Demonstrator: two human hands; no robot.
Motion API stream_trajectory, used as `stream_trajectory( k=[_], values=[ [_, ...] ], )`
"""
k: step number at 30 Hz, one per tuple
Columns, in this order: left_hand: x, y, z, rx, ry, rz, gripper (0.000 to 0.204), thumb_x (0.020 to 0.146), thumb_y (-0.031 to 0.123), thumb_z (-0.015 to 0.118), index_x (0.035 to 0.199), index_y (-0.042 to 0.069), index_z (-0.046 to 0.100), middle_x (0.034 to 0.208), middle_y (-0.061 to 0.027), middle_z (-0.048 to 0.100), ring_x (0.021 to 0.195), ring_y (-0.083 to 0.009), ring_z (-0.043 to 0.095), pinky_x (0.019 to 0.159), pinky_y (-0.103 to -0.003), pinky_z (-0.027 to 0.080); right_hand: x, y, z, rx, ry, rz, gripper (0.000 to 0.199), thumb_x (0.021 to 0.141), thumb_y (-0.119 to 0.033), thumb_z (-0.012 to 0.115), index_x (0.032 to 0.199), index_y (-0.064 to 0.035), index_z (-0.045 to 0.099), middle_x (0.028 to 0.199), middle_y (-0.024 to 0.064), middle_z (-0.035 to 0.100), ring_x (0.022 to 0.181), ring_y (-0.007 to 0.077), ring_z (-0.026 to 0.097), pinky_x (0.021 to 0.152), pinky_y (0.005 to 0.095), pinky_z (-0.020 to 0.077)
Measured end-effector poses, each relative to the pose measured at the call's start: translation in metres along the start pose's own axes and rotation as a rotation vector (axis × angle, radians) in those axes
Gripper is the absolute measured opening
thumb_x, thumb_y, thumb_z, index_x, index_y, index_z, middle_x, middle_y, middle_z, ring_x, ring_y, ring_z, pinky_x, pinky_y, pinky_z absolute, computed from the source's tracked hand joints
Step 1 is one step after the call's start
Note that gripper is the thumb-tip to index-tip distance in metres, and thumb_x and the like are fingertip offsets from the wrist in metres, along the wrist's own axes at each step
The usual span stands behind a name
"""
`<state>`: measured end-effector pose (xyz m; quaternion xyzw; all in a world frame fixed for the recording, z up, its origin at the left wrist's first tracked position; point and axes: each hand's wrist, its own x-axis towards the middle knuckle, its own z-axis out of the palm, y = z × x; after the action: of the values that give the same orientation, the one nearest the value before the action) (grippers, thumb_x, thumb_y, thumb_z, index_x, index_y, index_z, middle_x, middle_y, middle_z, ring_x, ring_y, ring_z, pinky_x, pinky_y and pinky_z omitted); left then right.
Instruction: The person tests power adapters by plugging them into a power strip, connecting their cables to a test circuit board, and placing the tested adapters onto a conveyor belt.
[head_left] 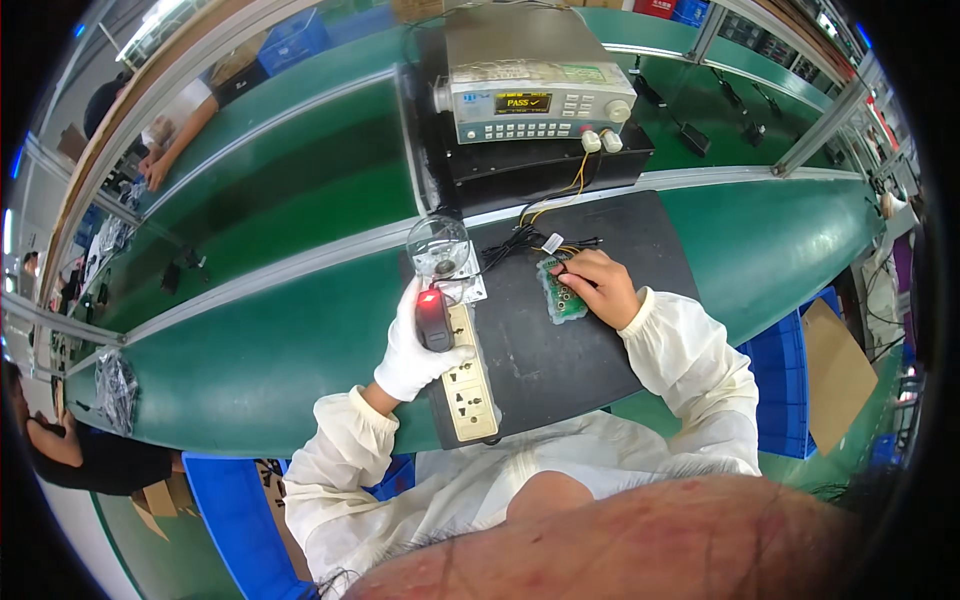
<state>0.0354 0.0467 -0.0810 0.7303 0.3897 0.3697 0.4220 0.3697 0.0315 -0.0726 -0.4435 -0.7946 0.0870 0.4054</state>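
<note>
My left hand [413,352], in a white glove, is closed around a black power adapter [434,325] with a red glow on its upper end. The adapter sits over the far part of a cream power strip [466,391]. My bare right hand [600,283] is at a green circuit board [562,298] with several round metal sockets. Its thumb and fingers are pinched together at the board's far edge; what they hold is hidden. Black cables [515,246] run between the board and the strip's far end. A clear round dome [437,246] stands just beyond my left hand.
A bench tester [540,100] with a lit screen stands on a black box [530,175] at the back, yellow wires leading from it. Under my work lies a black mat [560,370] on the green table [250,350]. Blue bins [778,385] flank me. Another person [180,120] works at far left.
</note>
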Motion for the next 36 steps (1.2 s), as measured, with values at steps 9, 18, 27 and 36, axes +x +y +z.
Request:
stream_trajectory(
  k=[9,18,27,36],
  values=[
    [-0.014,-0.023,0.0,-0.284,0.207,0.306,0.061,0.075,0.014,0.078,0.126,0.005,0.046,0.129,-0.0185,0.048,0.119,-0.0297,0.05,0.102,-0.042,0.04,0.008,-0.016,0.0,0.287,0.242,0.21,0.036,0.089,0.001,0.061,0.125,-0.0028,0.057,0.097,0.0092,0.057,0.085,0.0189,0.058,0.077,0.0302,0.0476],
    [-0.027,0.065,0.043,0.32,-0.161,0.586,0.107,0.078,0.065,0.067,0.15,0.001,0.021,0.144,-0.0317,0.036,0.13,-0.0484,0.041,0.107,-0.058,0.031,-0.03,-0.112,0.028,1.43,-0.318,0.437,0.068,0.096,-0.017,0.065,0.15,-0.0018,0.027,0.137,0.0171,0.051,0.126,0.0228,0.049,0.104,0.0376,0.0413],
    [-0.079,0.03,-0.005,0.414,-0.141,0.381,0.078,0.088,0.057,0.054,0.14,0.002,0.032,0.135,-0.0315,0.044,0.12,-0.0499,0.047,0.095,-0.061,0.037,-0.006,-0.088,-0.11,1.08,0.742,0.263,0.059,0.098,-0.029,0.058,0.147,-0.0062,0.035,0.11,0.0044,0.06,0.097,0.0141,0.062,0.071,0.0301,0.0534],
    [-0.13,-0.114,0.012,0.503,-0.093,0.503,0.05,0.096,0.037,0.05,0.129,0.001,0.044,0.124,-0.0257,0.055,0.107,-0.0422,0.058,0.086,-0.052,0.047,0.079,0.141,-0.158,0.052,0.458,0.618,0.07,0.088,-0.035,0.069,0.143,-0.0008,0.04,0.1,0.0198,0.068,0.073,0.0256,0.067,0.06,0.0346,0.0535]
  ],
)
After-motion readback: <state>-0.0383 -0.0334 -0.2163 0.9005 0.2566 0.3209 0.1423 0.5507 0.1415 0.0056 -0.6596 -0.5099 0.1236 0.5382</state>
